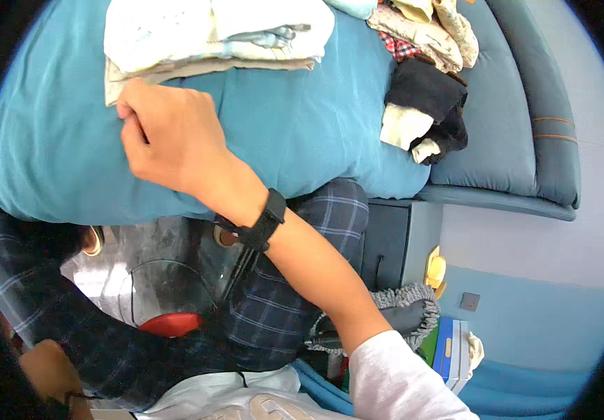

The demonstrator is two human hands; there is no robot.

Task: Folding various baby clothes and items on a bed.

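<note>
On the blue bedding before me lies a stack of folded light-coloured clothes (171,37), white on top with beige cloth beneath. My right hand (171,131), a black watch on its wrist, rests by the stack's lower left corner. Its fingers are curled, and whether they pinch the beige cloth cannot be told. Low at the left edge, beside my plaid trouser leg, is my left hand (50,367); it is dim and its fingers are hard to make out. A dark garment with white parts (425,94) lies farther right on the bedding.
Patterned clothes (417,31) are heaped at the upper right, near the padded blue headboard (501,121). A grey nightstand (422,231) stands below it. On the floor side are a grey fringed mop head (401,315), upright binders (446,346) and a red object (172,324).
</note>
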